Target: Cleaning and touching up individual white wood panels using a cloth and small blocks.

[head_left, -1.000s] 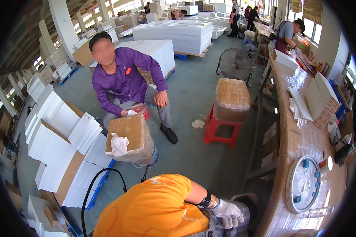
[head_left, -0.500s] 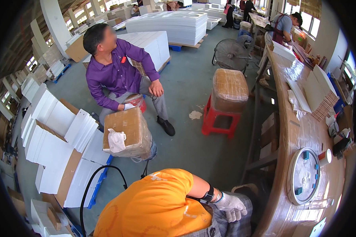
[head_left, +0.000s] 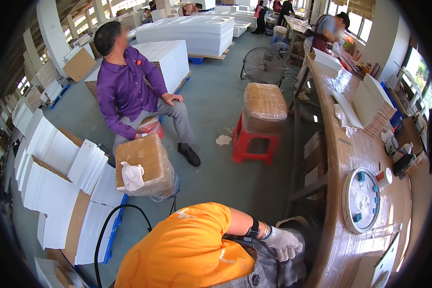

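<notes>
My left hand, in a white knitted glove, rests on the grey checked trouser leg at the lower middle. Its fingers hang loosely bent over the leg, slightly apart, with nothing seen in them. A black band and thin bangles circle that wrist, below an orange sleeve. My right hand does not show. Nearest on the right stands a workbench under clear film, with a round whitish lid bearing small teal blocks.
A seated person in a purple shirt is beside a taped carton with a crumpled white cloth. White panel stacks stand left. Ahead are a red stool carrying a wrapped block and a floor fan. A black cable curves near me.
The view has turned a little, so most of the scene sits further left. My left hand stays on the leg, its fingers slightly more bent. The seated person keeps nearly the same pose.
</notes>
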Motion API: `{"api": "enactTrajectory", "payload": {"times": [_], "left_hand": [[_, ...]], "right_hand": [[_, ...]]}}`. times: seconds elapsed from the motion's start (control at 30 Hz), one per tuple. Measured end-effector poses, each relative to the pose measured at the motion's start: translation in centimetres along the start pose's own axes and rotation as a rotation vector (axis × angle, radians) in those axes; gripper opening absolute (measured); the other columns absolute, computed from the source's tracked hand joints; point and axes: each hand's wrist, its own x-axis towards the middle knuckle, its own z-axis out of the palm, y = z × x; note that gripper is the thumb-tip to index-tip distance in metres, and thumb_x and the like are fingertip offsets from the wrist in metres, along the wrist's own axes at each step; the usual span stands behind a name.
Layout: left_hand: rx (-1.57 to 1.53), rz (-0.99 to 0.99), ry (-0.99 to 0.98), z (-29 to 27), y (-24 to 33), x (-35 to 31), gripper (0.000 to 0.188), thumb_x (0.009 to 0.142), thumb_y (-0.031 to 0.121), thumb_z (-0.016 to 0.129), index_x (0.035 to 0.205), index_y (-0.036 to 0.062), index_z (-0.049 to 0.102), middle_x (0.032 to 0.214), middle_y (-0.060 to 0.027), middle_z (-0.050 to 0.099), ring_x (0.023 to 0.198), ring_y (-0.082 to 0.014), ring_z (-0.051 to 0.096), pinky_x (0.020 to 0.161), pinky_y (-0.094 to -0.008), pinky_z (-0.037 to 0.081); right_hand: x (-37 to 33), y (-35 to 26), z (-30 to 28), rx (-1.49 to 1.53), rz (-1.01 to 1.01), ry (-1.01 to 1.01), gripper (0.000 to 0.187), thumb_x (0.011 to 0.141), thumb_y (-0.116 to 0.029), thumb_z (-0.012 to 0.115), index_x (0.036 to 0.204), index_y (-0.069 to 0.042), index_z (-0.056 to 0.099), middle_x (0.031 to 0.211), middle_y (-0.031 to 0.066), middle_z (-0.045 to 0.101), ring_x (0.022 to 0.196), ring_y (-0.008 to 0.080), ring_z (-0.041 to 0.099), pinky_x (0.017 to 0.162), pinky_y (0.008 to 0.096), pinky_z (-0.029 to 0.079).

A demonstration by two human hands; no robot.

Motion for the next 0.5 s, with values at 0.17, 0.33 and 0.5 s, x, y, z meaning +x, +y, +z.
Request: {"api": "enactTrajectory", "payload": {"times": [0.17,0.33,0.5], "left_hand": [[-0.029,0.253,-0.096,6.5,5.4,-0.9,0.030,0.096,0.048,0.045,0.083,0.0205,0.042,0.068,0.0094,0.027,0.058,-0.0047,0.031,0.055,-0.0191,0.036],[-0.160,0.413,0.004,12.8,7.4,-3.4,0.045,0.094,0.038,0.052,0.124,0.0049,0.047,0.109,-0.0084,0.062,0.096,-0.0205,0.061,0.082,-0.0366,0.051],[-0.120,0.388,0.392,11.9,6.7,-5.5,0.022,0.089,0.010,0.055,0.107,-0.0029,0.058,0.104,-0.0108,0.063,0.099,-0.0222,0.062,0.090,-0.0391,0.050]], "right_hand": [[28.8,18.7,-24.8,1.318,0.049,0.082,0.046,0.088,-0.013,0.046,0.132,0.001,0.043,0.127,0.0218,0.051,0.117,0.0383,0.049,0.097,0.0500,0.041],[30.1,22.5,-33.5,1.804,0.057,-0.045,0.039,0.086,-0.006,0.050,0.125,-0.002,0.049,0.128,0.0210,0.052,0.122,0.0385,0.048,0.104,0.0474,0.038],[31.4,23.2,-36.9,2.119,0.037,-0.154,0.056,0.072,-0.006,0.055,0.128,-0.006,0.049,0.132,0.0152,0.050,0.125,0.0363,0.044,0.108,0.0483,0.031]]}}
